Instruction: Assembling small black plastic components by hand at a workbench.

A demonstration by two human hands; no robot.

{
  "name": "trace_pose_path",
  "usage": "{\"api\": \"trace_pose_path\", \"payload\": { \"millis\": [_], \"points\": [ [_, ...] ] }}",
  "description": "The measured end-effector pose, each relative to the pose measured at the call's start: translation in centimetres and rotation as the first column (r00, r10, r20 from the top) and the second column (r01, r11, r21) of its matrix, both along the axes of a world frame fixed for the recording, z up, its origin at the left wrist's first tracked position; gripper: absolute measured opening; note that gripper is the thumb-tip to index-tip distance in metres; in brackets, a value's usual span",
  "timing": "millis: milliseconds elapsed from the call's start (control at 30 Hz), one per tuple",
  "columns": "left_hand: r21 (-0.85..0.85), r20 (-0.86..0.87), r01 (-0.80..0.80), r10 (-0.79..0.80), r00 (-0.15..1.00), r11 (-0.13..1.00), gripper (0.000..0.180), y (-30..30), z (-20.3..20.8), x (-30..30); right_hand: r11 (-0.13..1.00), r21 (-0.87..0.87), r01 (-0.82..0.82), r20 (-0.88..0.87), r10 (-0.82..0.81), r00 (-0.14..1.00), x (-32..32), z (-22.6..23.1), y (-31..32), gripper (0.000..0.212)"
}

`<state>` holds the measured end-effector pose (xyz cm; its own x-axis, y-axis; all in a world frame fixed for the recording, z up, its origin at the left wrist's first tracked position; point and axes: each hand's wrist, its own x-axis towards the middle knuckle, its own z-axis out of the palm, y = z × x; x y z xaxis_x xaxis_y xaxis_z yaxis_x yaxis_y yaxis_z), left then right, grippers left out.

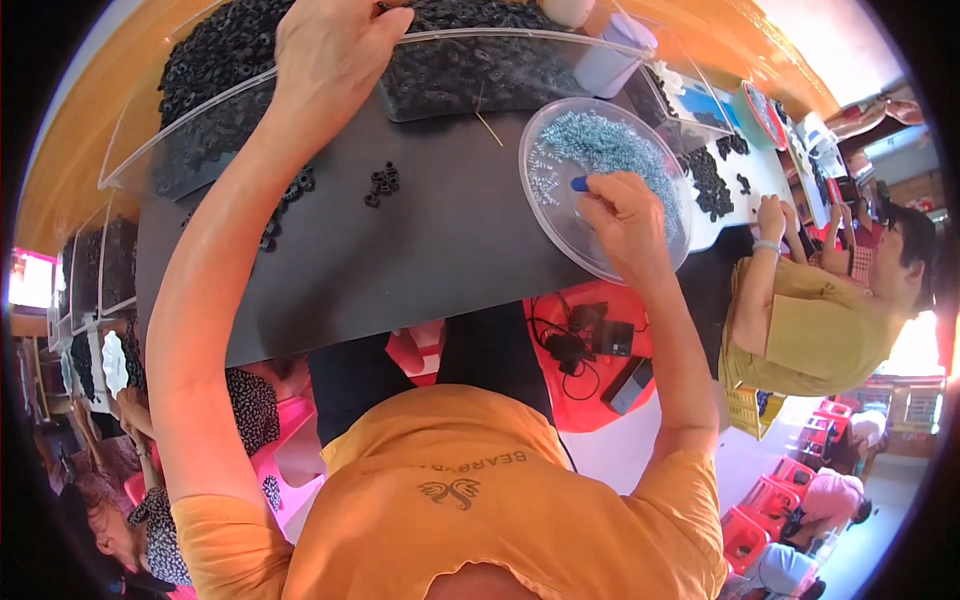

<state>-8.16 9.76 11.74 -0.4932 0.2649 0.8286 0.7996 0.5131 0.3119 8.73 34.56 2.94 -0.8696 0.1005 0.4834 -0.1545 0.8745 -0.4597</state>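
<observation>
My left hand (335,50) reaches over the rim of a clear bin (240,90) holding many small black ring-like parts (215,65). Its thumb and fingers are closed together near the picture's top edge, and what they pinch is hidden. My right hand (632,220) is over a round clear tray (560,235) with a heap of tiny silvery-blue pieces (605,140), too small to name surely. The right fingers are drawn together, with a small blue piece (579,184) at their tips. Whether it is held or covers a fingertip, I cannot tell.
A loose cluster of black parts (382,185) lies on the dark table (430,240). Beyond the tray stands a white cup (615,55). A red stool (590,390) bears cables and black devices. A person in a yellow-green shirt (825,320) works at the right.
</observation>
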Motion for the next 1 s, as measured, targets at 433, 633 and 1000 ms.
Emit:
{"api": "trace_pose_path", "payload": {
  "millis": [433,633,1000],
  "points": [
    [0.027,0.379,-0.095,0.078,0.922,0.995,0.017,-14.1,-7.1,4.4,0.963,0.211,-0.166,0.221,0.119,0.968,-1.5,-0.8,-0.9,0.011],
    [-0.359,0.122,-0.234,0.294,0.948,0.903,0.016,-16.2,-7.8,7.6,0.981,0.181,-0.071,0.222,0.030,0.975,-1.2,-0.1,-1.5,0.011],
    [-0.708,-0.042,-0.160,0.185,0.982,0.688,0.028,-16.6,-9.8,8.7,0.977,-0.211,0.029,0.269,0.030,0.963,0.3,-0.2,0.4,0.018]
  ]
}}
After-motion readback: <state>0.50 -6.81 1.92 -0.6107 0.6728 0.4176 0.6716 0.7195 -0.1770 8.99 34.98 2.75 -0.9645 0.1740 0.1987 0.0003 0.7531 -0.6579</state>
